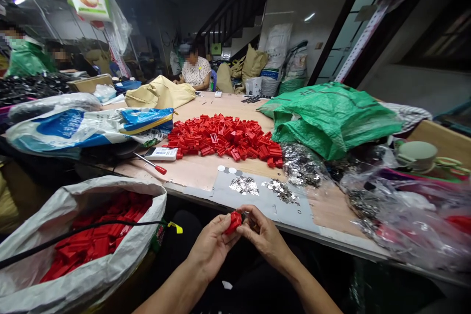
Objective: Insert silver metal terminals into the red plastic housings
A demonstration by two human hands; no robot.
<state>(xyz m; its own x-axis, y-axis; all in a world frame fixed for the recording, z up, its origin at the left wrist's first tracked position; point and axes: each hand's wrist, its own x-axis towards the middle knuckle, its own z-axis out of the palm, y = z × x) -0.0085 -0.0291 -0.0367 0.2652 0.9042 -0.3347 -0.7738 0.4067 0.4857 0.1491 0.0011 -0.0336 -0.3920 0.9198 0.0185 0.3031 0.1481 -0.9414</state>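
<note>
My left hand [215,238] is closed around a small red plastic part [233,222], held just in front of the table edge. My right hand [259,230] meets it from the right, thumb and fingers pinched together against the part's side; whatever lies between those fingertips is hidden. On the table ahead, a grey mat [257,211] carries a pile of small shiny metal pieces [244,185] and a second, darker pile [283,191]. Behind the mat spreads a large heap of similar red plastic parts [221,137].
A white woven sack [147,189] of red parts stands at lower left, a black cord [91,225] across it. A red-handled screwdriver [159,169] lies near a white box [161,153]. A green woven sack [331,113] and plastic bags [412,221] occupy the right. Another person [196,71] sits across the table.
</note>
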